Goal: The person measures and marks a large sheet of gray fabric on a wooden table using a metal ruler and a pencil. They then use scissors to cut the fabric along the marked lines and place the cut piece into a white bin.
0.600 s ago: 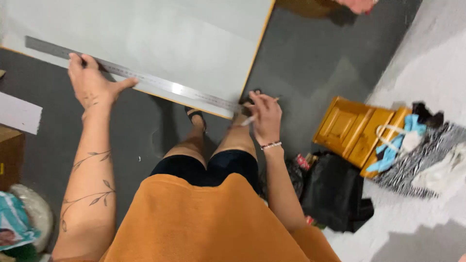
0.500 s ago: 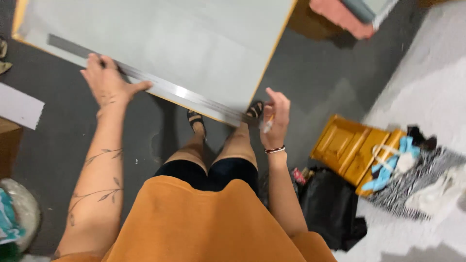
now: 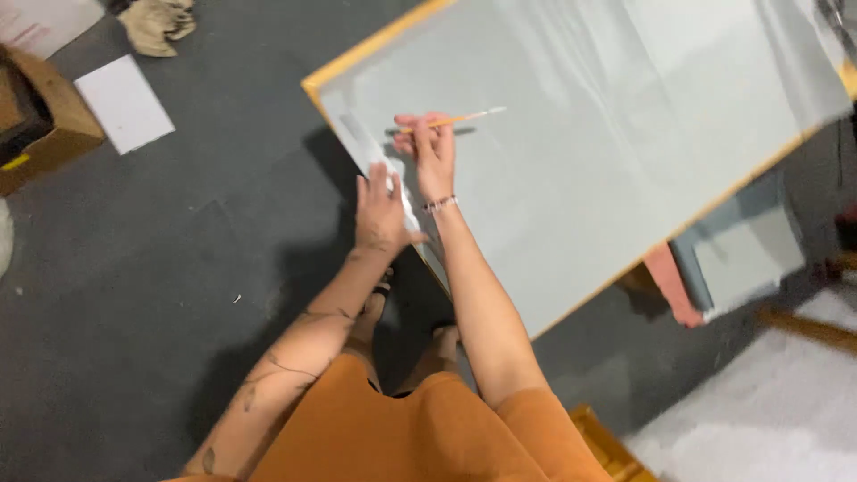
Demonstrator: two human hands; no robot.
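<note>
dark grey floor [image 3: 134, 295], cardboard box [image 3: 36, 116] far left of both hands. left hand [image 3: 382, 212] flat, pressing metal ruler [image 3: 397, 192] onto pale sheet [image 3: 607, 143]. right hand [image 3: 430, 143] beside it, pinching pencil [image 3: 455, 118]. advice: hold ruler firm, keep pencil against its edge.

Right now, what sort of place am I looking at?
Probably a workshop or studio. A large grey board with a yellow edge lies flat; the right hand holds a pencil over it, while the left hand rests on a metal ruler. A cardboard box sits on the dark floor.
</note>
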